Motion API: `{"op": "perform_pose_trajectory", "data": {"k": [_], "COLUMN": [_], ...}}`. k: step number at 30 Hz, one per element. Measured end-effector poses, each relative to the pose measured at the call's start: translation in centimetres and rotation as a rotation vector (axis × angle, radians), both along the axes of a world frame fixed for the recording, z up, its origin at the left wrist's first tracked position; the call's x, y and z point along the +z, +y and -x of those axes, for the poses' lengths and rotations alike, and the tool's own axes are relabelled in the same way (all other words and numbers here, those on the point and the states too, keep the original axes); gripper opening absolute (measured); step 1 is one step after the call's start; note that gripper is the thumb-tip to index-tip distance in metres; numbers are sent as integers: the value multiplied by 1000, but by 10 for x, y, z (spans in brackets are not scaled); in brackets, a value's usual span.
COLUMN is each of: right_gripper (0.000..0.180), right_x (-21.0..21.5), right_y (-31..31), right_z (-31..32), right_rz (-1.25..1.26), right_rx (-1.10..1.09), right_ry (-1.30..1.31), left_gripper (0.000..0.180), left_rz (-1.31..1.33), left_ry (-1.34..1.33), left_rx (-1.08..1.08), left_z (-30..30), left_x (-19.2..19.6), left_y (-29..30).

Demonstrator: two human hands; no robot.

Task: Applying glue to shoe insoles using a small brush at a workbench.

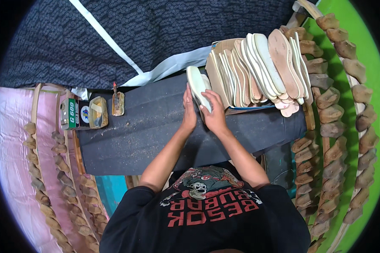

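Observation:
Over the middle of the dark-covered table I hold a small bundle of pale, foot-shaped insoles between both palms, toe ends pointing away from me. My left hand is pressed flat along their left edge. On the right side, my right hand wraps its fingers round the insoles, thumb toward me. At least two layers show; their lower ends are partly hidden by my hands. Just right of them, a cardboard box is packed with upright insoles, some cream and some tan-brown.
A dark cloth with light crumbs covers the table. At its left end are a metal can, a cut-open container and a brush by a small tray. Racks of brown shoe lasts flank both sides; patterned fabric hangs behind.

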State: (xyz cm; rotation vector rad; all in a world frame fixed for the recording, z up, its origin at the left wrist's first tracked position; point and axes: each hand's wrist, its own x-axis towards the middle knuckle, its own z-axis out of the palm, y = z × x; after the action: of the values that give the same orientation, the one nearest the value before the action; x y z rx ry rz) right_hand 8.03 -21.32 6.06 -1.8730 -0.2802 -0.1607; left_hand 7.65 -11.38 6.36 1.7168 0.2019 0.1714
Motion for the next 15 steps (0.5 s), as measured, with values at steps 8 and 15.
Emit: {"op": "perform_pose_trajectory", "data": {"k": [8, 15], "right_gripper": [48, 43], "right_x": [-19, -46], "right_y": [14, 37], "right_z": [-1, 41], "right_rz": [-679, -622], "right_rx": [303, 524], "right_ry": [465, 724], "left_gripper": [63, 60], "left_rz": [646, 1044], "left_ry": [-117, -14], "left_rx": [23, -121], "left_z": [13, 43], "left_x": [-23, -24], "left_y": [32, 86]}}
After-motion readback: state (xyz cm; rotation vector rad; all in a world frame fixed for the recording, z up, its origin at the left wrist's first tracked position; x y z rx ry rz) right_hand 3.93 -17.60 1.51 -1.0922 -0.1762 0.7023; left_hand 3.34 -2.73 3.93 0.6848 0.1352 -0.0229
